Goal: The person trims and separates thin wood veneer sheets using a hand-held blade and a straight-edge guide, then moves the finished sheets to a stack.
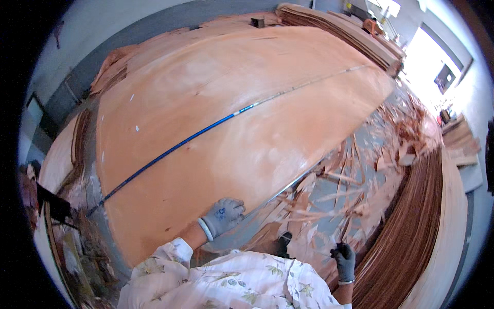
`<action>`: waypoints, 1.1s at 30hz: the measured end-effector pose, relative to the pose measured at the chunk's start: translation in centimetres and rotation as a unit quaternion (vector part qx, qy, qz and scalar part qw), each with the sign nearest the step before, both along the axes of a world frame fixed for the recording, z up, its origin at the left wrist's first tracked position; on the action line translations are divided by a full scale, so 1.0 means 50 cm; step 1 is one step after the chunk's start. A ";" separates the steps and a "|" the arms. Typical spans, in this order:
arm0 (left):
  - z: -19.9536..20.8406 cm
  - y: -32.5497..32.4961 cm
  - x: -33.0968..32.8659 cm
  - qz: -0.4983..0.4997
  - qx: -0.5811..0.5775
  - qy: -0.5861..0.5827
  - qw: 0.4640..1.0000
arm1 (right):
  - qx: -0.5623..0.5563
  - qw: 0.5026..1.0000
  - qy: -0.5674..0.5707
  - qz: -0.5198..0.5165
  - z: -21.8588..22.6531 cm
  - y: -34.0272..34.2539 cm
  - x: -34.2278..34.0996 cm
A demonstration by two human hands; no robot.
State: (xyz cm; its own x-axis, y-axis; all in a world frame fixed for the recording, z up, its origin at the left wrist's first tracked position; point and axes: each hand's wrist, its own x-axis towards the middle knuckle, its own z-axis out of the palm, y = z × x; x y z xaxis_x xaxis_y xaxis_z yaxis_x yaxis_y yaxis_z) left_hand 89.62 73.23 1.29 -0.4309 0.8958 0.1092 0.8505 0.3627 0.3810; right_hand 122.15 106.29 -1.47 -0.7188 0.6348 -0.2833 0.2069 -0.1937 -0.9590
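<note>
Wood sheet (231,152): broad, thin and orange-tan, spread in front of the person and filling most of the view; its near edge runs just beside the left hand.
Left hand (225,215): in a grey glove with a pale cuff, over the near edge of the sheet, fingers curled; whether they pinch the edge or only rest there, I cannot tell.
Right hand (346,261): gloved, low beside the body and well apart from the sheet, fingers bent, their tips dark; whether they hold anything, I cannot tell.
Across the sheet: a long pole (195,136), blue on its left length and pale toward the far right, lying over the surface from side to side; its left end passes the sheet's edge.
Underfoot: torn strips (337,177) scattered over the grey floor (324,191), crowding the ground between sheet and right-hand stack; a dark shoe (284,238) stands among them.
Right side: a curving stack of brown layers (406,226), near the right hand; a heap of scraps (411,123) beyond it.
Far side: piled sheets (334,30) and a small dark block (257,22).
Left side: another pale stack (60,157).
Background: a glaring doorway (427,59).
</note>
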 end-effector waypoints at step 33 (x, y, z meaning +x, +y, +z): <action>0.041 0.581 -0.885 0.329 -0.023 0.140 0.934 | 0.351 0.816 -0.002 0.459 0.522 0.726 -1.633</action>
State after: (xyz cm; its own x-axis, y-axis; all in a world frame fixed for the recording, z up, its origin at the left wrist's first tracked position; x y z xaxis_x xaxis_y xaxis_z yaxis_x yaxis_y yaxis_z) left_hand 45.36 102.27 3.32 -0.8501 0.4534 0.2679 0.5013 0.8525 0.1478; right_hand 40.52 142.58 24.64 -0.9826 -0.1647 -0.0856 -0.0407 0.6413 -0.7662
